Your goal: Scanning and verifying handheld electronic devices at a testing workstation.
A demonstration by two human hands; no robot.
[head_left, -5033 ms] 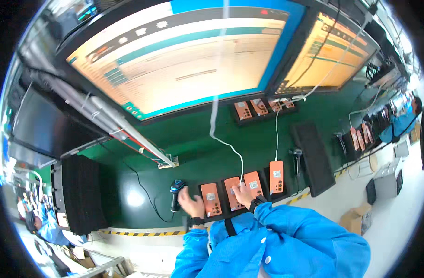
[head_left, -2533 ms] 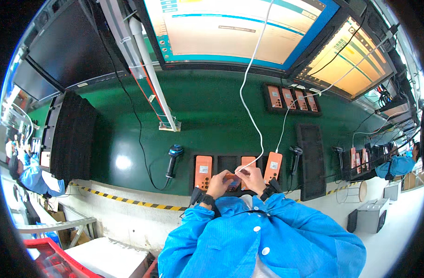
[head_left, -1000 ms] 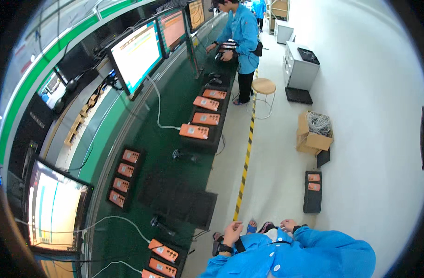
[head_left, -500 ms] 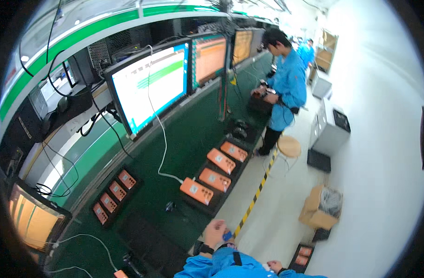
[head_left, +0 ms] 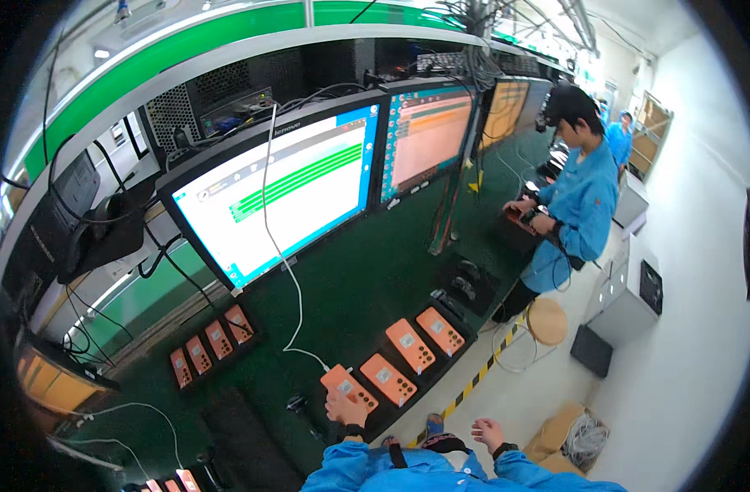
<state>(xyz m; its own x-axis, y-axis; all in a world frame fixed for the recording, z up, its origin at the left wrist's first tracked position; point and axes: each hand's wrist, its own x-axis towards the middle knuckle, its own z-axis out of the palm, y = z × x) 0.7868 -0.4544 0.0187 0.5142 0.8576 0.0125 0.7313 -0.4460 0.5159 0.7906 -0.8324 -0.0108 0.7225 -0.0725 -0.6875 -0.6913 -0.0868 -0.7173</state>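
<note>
Left hand touches orange device; right hand free.

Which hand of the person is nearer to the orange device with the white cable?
Left. The left hand touches the near edge of the orange device. The right hand hangs off the bench, over the floor, well to the device's right.

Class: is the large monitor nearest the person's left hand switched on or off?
On: the large monitor glows white with green bars.
</note>
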